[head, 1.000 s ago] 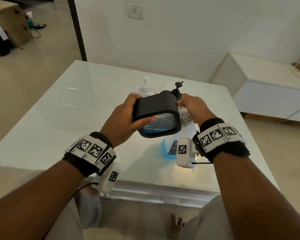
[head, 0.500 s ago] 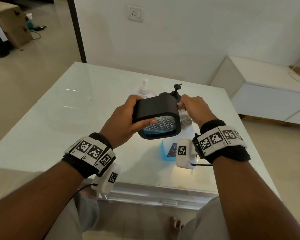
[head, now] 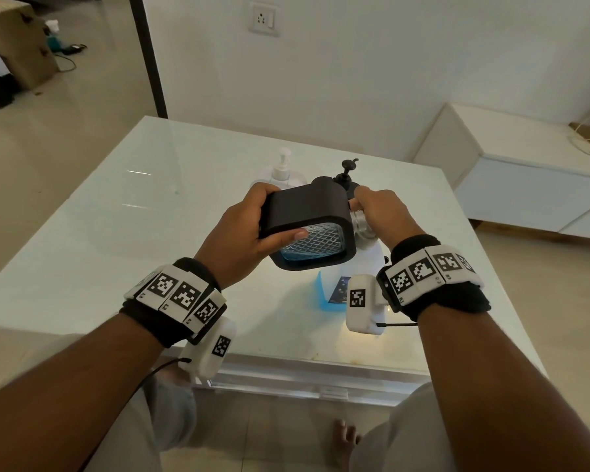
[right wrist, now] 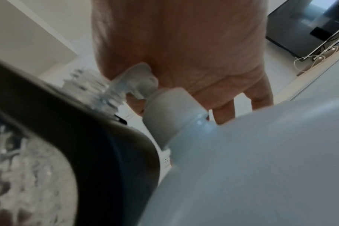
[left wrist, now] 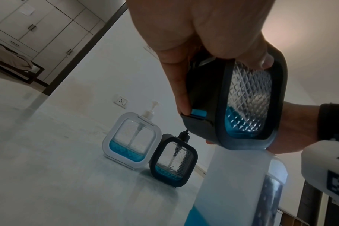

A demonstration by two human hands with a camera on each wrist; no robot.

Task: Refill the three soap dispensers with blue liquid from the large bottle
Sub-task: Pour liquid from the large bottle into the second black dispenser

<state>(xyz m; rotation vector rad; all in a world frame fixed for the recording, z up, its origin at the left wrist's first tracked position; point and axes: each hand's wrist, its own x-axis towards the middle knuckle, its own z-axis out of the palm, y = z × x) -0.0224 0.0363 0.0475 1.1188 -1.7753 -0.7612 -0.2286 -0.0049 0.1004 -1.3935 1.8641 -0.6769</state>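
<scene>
My left hand (head: 242,240) grips a black-framed soap dispenser (head: 307,216), tipped on its side above the table, with a little blue liquid inside (left wrist: 240,125). My right hand (head: 385,212) pinches a piece at its clear threaded neck (head: 360,221); my fingers mostly hide that piece. Directly beneath stands the large white bottle (head: 365,264), capped (right wrist: 174,107), with blue liquid low down (head: 331,294). Behind stand a white-framed dispenser (left wrist: 132,137) and a second black dispenser (left wrist: 172,160), both upright with pumps on and a shallow blue layer.
Everything sits on a glossy white glass table (head: 150,216) whose front edge is near my knees. A low white cabinet (head: 525,185) stands to the right and a wall with a socket (head: 263,18) lies behind.
Both hands keep the same hold on the tilted black dispenser. It sits a touch higher in the picture; nothing has been released or picked up.
</scene>
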